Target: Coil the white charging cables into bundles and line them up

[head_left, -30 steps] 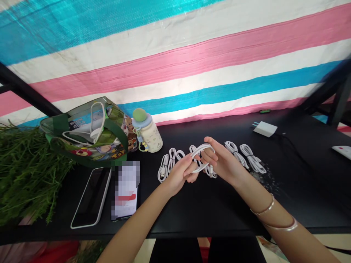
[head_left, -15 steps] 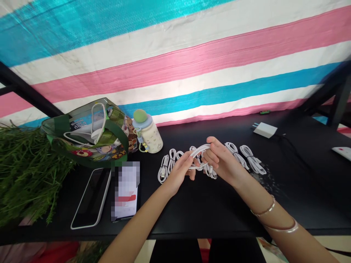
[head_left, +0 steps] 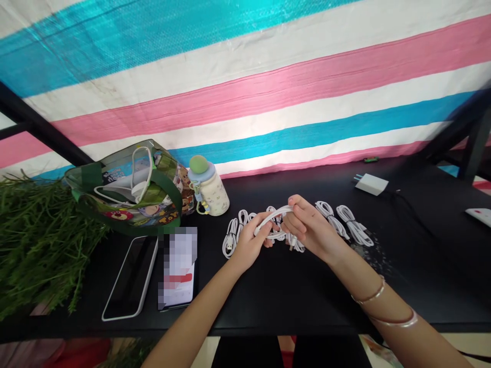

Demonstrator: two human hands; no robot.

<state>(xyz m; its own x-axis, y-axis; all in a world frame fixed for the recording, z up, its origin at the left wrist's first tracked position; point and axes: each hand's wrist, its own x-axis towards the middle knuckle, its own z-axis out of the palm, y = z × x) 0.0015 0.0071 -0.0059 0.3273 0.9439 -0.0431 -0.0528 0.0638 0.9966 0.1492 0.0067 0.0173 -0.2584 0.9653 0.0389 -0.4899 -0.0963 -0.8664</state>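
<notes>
Newly elongated cable loop (head_left: pixel 273 214) (white, several strands), left hand (head_left: pixel 248 244) and right hand (head_left: pixel 311 225) holding it

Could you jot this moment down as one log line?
left hand: holds looped white cable | right hand: holds same cable | black table: tied cables lie on both sides of hands

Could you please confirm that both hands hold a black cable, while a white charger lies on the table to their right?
Not quite: the head view shows the left hand and right hand holding a white cable, not black; the charger lies as you say.
</notes>
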